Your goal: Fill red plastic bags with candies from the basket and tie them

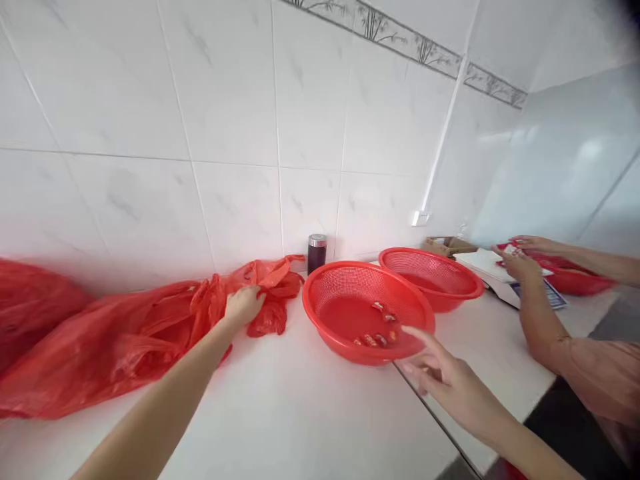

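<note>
My left hand (pixel 245 305) is closed on the gathered neck of a red plastic bag (pixel 150 333) that lies on the worktop, its crumpled end bunched around my fingers. My right hand (pixel 443 373) hovers by the front right rim of a red plastic basket (pixel 345 340), slightly blurred, with the index finger stretched out and nothing visible in it. Several small wrapped pieces (pixel 371 341), perhaps sweets, lie in the bottom of that basket, towards its right side.
Behind stand a second red basket (pixel 435 257) and a dark flask (pixel 317 255). At the right, a co-worker's hands (pixel 523 263) hold something red and white over a white scale (pixel 493 267). A cardboard box (pixel 443 245) sits by the wall. A gap (pixel 435 417) divides the worktop.
</note>
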{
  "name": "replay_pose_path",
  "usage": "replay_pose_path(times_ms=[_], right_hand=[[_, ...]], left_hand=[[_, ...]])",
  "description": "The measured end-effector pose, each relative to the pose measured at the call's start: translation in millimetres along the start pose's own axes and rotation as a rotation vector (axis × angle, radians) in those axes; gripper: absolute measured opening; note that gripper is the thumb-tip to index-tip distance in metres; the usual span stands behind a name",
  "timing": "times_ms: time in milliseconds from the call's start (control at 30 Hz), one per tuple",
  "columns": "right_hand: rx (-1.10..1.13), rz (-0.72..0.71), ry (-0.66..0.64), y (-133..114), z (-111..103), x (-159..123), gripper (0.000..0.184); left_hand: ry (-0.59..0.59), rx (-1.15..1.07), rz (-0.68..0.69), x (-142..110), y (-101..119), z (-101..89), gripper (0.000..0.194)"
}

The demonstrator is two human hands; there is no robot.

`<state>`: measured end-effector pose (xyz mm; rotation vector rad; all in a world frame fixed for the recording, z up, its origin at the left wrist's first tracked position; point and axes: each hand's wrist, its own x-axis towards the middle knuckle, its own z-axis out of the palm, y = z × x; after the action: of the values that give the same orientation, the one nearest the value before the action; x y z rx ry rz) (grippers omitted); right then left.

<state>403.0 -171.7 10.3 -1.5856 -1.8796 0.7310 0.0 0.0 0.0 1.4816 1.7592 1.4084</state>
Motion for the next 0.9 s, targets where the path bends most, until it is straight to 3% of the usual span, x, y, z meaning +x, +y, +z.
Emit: replay_pose_path(times_ms=[167,267,333,433,567,667,800,900], right_hand=[[0.084,-0.047,-0.016,-17,7,3,0.034],[0.210,-0.134,-0.043,-37,22,9,0.028],[0.290,-0.224,-0.044,-54,35,16,0.026],[0.353,-0.345,0.029,-81,53,29,0.029],[0.379,-0.403,0.228,-110,71,46,0.043],[0.327,-0.401,0.299,-118,78,53,0.048],[0.034,-0.377,0.094,-119,84,49,0.017],[-0.097,-0.440,-0.081,-120,87,35,0.031]], left_hand=[[0.174,-0.156,0.038,12,29,-38.5,0.012],[0.262,-0.391,0.064,0,52,-63.0,0.022],[0.214,-0.552,0.054,-17,66,-74.5,0.029],[0.049,-0.700,0.004,-50,75,-80.8,0.032],[-0.169,-0.896,-0.119,-94,67,-78.0,0.042],[-0.255,-0.972,-0.190,-120,58,-76.2,0.053],[-0.300,-0.935,-0.228,-139,44,-73.2,0.065],[-0.143,-0.784,-0.202,-136,24,-68.7,0.065]])
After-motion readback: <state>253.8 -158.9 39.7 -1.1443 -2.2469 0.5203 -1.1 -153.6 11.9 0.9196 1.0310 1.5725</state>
